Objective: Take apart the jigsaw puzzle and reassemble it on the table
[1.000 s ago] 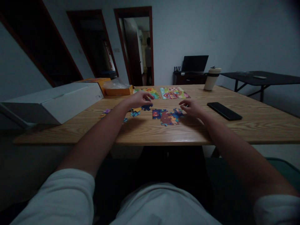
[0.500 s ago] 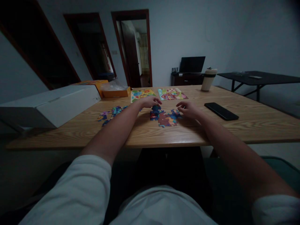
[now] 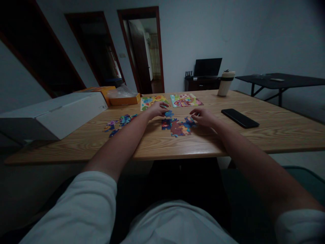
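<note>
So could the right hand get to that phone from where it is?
Probably yes. The right hand rests by the puzzle, and only bare table lies between it and the phone to its right.

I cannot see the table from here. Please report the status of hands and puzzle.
Left hand pinching blue puzzle piece. Right hand resting at assembled puzzle section. Loose pieces left; phone right, clear.

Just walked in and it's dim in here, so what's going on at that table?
A person sits at a wooden table doing a jigsaw. The left hand pinches a blue puzzle piece just above the partly joined puzzle, while the right hand rests at its right edge. Loose pieces lie to the left, two finished picture puzzles sit behind, and a phone lies to the right.
</note>
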The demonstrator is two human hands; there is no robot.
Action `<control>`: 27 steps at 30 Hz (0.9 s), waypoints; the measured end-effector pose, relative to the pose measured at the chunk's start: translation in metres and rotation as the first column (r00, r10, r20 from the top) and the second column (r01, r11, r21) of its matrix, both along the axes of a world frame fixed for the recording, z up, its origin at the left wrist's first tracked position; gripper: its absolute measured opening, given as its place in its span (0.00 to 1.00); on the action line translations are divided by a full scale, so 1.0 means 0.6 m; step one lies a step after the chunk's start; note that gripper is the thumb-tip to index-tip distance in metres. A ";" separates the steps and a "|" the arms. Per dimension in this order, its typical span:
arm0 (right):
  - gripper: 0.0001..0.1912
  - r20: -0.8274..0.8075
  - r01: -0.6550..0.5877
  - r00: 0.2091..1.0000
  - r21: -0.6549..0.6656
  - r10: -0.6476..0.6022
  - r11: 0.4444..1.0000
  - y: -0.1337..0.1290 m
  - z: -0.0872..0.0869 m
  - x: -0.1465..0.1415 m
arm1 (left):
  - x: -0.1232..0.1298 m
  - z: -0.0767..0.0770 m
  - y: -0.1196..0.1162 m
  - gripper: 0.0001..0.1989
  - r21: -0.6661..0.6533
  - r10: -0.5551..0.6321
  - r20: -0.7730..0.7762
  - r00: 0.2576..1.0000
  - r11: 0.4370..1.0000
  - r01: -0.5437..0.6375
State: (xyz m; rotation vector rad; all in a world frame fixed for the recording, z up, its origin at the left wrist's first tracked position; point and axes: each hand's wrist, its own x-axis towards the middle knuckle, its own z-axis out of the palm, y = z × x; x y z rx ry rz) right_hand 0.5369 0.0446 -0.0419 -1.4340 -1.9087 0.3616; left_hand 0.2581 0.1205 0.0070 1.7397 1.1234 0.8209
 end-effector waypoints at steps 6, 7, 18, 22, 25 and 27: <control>0.12 -0.027 -0.132 0.991 -0.127 0.130 0.983 0.013 0.024 -0.061 | 0.036 -0.019 -0.035 0.15 -0.083 0.102 0.355 0.929 0.994 -0.077; 0.12 -0.038 -0.152 0.988 -0.163 0.148 0.975 0.019 0.031 -0.074 | 0.042 -0.022 -0.038 0.15 -0.093 0.107 0.377 0.920 0.993 -0.077; 0.05 -0.538 -0.229 0.842 -0.292 0.038 0.929 0.060 0.040 -0.143 | 0.042 -0.033 -0.052 0.27 0.103 0.087 0.279 0.956 0.987 -0.120; 0.05 -0.509 -0.227 0.856 -0.214 0.090 0.950 0.052 0.032 -0.135 | 0.045 -0.028 -0.058 0.23 0.208 0.091 0.111 0.990 0.972 -0.112; 0.06 -0.430 -0.159 0.901 -0.193 0.062 0.968 0.053 0.034 -0.125 | 0.043 -0.021 -0.059 0.14 0.262 0.098 0.033 0.995 0.960 -0.103; 0.08 -0.397 -0.113 0.917 -0.166 0.039 0.980 0.054 0.037 -0.120 | 0.039 -0.018 -0.058 0.09 0.294 0.101 0.011 0.995 0.950 -0.100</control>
